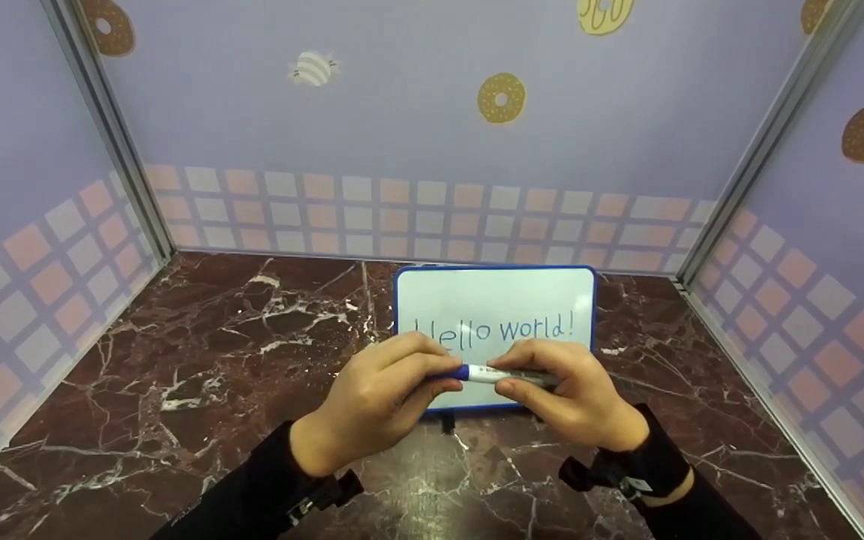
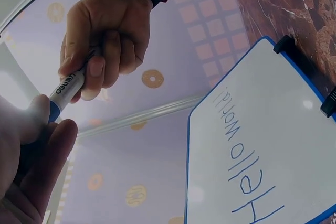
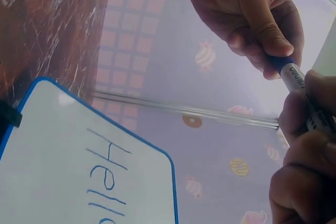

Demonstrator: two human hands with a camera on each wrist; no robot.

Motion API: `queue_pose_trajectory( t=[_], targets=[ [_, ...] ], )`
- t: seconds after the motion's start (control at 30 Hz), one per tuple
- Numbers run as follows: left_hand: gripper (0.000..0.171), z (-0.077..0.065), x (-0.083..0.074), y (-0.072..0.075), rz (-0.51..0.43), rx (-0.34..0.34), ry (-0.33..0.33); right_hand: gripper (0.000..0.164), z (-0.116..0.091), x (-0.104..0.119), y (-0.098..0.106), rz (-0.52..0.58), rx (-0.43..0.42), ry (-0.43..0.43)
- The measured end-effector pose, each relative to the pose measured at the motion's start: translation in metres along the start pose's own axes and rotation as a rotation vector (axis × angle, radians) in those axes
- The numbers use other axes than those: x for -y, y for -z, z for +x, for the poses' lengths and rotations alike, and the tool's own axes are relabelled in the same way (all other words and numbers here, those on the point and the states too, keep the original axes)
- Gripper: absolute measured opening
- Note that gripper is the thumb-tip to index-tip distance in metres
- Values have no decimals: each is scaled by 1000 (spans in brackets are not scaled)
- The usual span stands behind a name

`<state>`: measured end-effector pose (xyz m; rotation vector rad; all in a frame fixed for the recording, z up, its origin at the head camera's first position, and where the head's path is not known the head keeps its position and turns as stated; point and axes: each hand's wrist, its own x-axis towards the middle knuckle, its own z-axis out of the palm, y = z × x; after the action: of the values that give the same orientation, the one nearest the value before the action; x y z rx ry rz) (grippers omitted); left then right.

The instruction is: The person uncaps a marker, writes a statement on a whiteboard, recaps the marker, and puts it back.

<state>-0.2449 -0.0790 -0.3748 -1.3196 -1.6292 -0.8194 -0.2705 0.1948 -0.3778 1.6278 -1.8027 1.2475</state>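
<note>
A white whiteboard marker (image 1: 488, 373) with a blue cap (image 1: 462, 372) is held between both hands, in front of a blue-framed whiteboard (image 1: 492, 296). My left hand (image 1: 379, 390) pinches the capped end between thumb and fingers. Around the white barrel, the thumb and fingers of my right hand (image 1: 574, 386) are curled. The cap meets the barrel with no visible gap. "Hello world!" is written in blue on the board; in the head view the left hand partly covers the first letter. The left wrist view shows the marker (image 2: 67, 86) spanning both hands.
The board stands on a dark red marbled table (image 1: 199, 375), with black feet (image 2: 284, 44) at its lower edge. Lilac wall panels (image 1: 402, 135) with printed doughnuts and checks enclose the back and both sides, joined by metal corner posts (image 1: 769, 142).
</note>
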Motion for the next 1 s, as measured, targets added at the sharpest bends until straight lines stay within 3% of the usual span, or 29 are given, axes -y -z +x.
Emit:
queue_pose_trajectory(
  t=[0.37,0.7,0.9,1.0],
  targets=[
    [12,5,-8,5,23,7,-72,20,1,13,-7,244,-20,-174],
    [12,4,-7,5,51,52,-79,13,-2,12,-3,331,36,-383],
    [12,4,-4,5,34,57,-71,12,-1,12,-4,321,28,-424],
    [14,4,0,5,21,64,-68,15,0,10,-4,270,32,-376]
  ],
)
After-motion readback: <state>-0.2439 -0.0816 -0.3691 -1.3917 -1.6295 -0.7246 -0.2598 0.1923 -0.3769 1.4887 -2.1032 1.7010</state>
